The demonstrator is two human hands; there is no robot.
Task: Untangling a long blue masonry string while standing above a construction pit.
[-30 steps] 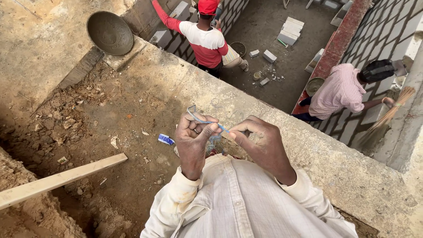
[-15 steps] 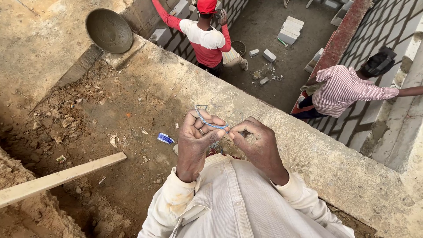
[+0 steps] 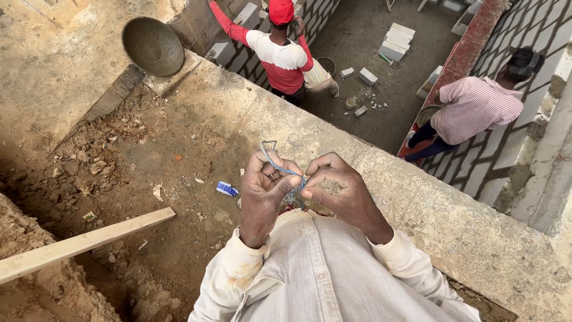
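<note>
The left hand (image 3: 265, 185) and the right hand (image 3: 333, 188) are close together in front of the person's chest, and both pinch a thin blue string (image 3: 280, 169). The fingers of each hand are closed tight on it, so each grip is clamped on the string. The string runs from the left fingers across to the right fingers, and a small loop of it sticks up above the left hand. It looks like the hands are working a knot or a twist in the string. To do this well, I think the fingers should hold the string near the knot, keep it a little tight, and pull slowly so the loop does not slip out. Under the hands is a wide concrete wall top (image 3: 417, 203), and the hands are over its middle. On the dirt floor beside the near edge of the wall top lies a small blue and white wrapper (image 3: 227, 189). A long wooden plank (image 3: 83, 241) lies farther left. A round metal pan (image 3: 152, 45) sits at the far left end of the wall top. Down past the far edge, a worker in a red cap (image 3: 280, 50) and a worker in a striped shirt (image 3: 476, 107) stand among grey blocks (image 3: 393, 45).
</note>
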